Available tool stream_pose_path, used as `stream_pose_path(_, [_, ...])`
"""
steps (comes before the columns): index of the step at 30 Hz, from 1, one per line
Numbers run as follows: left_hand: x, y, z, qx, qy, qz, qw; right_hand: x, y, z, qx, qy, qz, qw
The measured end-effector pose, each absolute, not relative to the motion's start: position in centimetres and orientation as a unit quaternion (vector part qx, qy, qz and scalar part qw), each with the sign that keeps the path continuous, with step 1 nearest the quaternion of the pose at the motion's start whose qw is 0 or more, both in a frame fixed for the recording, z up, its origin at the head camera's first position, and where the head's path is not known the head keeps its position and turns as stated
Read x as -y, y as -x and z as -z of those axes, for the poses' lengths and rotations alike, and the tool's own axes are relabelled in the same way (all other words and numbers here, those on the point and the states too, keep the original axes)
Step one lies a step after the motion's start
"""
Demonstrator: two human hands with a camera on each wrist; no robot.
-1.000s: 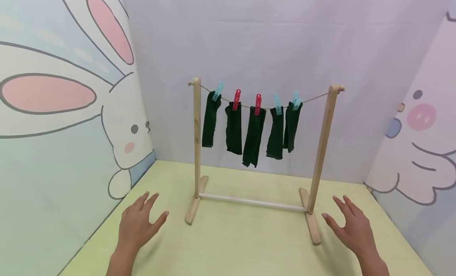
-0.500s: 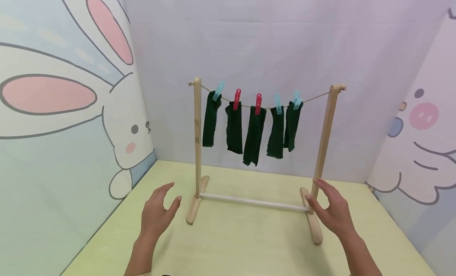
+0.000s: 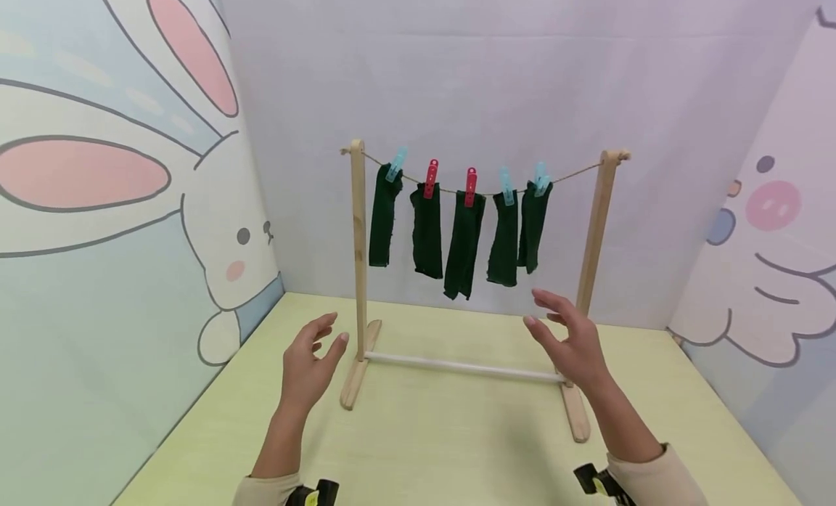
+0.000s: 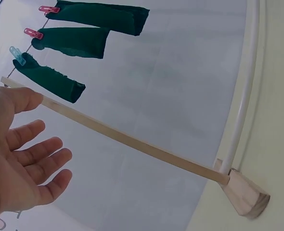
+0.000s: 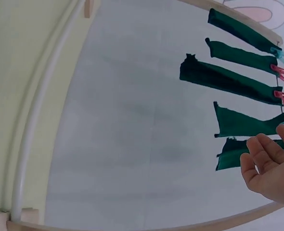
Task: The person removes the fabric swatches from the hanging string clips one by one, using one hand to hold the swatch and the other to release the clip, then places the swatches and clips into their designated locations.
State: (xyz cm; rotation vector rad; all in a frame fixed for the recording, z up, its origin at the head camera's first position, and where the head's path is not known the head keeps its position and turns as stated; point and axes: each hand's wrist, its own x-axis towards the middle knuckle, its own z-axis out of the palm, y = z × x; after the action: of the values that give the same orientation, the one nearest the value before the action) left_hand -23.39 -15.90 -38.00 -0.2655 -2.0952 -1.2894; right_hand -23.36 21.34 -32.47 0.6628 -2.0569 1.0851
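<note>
Several dark green cloth strips (image 3: 464, 248) hang from a string (image 3: 576, 173) tied between two wooden posts. Red clothespins (image 3: 471, 187) grip the two in the middle left part, and light blue clothespins (image 3: 506, 186) grip the others. My left hand (image 3: 308, 366) is in the air just left of the left post (image 3: 360, 252), its fingers loosely bent and holding nothing. In front of the right post (image 3: 593, 237), my right hand (image 3: 570, 344) is raised with relaxed fingers below the rightmost strip; it holds nothing. The right wrist view shows the same hand (image 5: 272, 166) overlapping the strips' near end.
A white rod (image 3: 464, 366) joins the posts low down, above wooden feet (image 3: 575, 413) on the pale yellow table (image 3: 444, 448). A plain pale backdrop (image 3: 457, 92) stands behind. Side panels show a cartoon rabbit (image 3: 222, 237) and another cartoon animal (image 3: 771, 274).
Both hands have moved inward and up, nearer to the rack. The right hand has come left across the right post. Sleeves and wrist straps have entered the view. The strips hang as before.
</note>
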Motion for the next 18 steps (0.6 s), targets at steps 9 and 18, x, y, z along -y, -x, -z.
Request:
stream_pose_path(9, [14.6,25.0,36.0,0.782,0.094,0.544,0.288,-18.7,24.7,29.6,0.776,-0.308,-0.422,0.353])
stream_pose_path(18, [13.5,27.4,35.3,0.76,0.088,0.593,0.251,-16.4,23.9,25.6,0.762,-0.349,-0.416,0.353])
